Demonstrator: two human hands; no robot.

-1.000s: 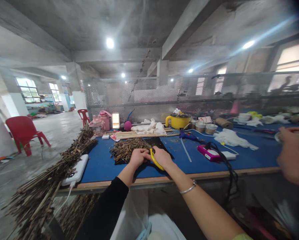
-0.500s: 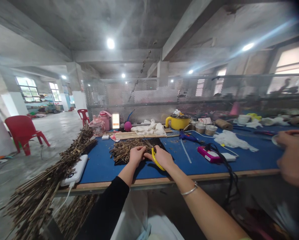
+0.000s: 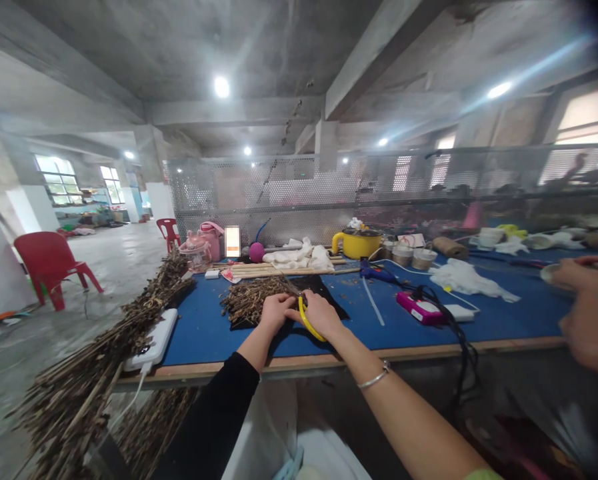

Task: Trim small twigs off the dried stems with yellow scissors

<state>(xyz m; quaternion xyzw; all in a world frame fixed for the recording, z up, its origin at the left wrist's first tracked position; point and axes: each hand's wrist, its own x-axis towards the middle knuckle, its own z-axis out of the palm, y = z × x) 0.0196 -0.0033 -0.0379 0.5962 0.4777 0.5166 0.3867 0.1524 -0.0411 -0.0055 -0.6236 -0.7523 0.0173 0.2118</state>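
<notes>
My right hand (image 3: 325,315) is closed round a pair of scissors with yellow handles (image 3: 307,323). Their blades point up and left, over the cut ends of a pile of dried plant stems (image 3: 251,300). Close beside it, my left hand (image 3: 277,312) is closed at the right end of the pile, fingers pinched on dried stems; the fingertips are partly hidden. Under the pile lies a black cloth or bag (image 3: 326,293) on the blue table top (image 3: 203,340).
A larger dried bundle (image 3: 93,360) hangs over the left corner by a white power strip (image 3: 153,340). Behind are sticks (image 3: 279,271), white cloth (image 3: 303,257) and a yellow pot (image 3: 361,245). To the right are a purple-pink box (image 3: 419,310) and a co-worker's hands (image 3: 591,313).
The scissors and my right hand have shifted slightly left, nearer my left hand, and the handle has turned a little. My left hand stays almost in place.
</notes>
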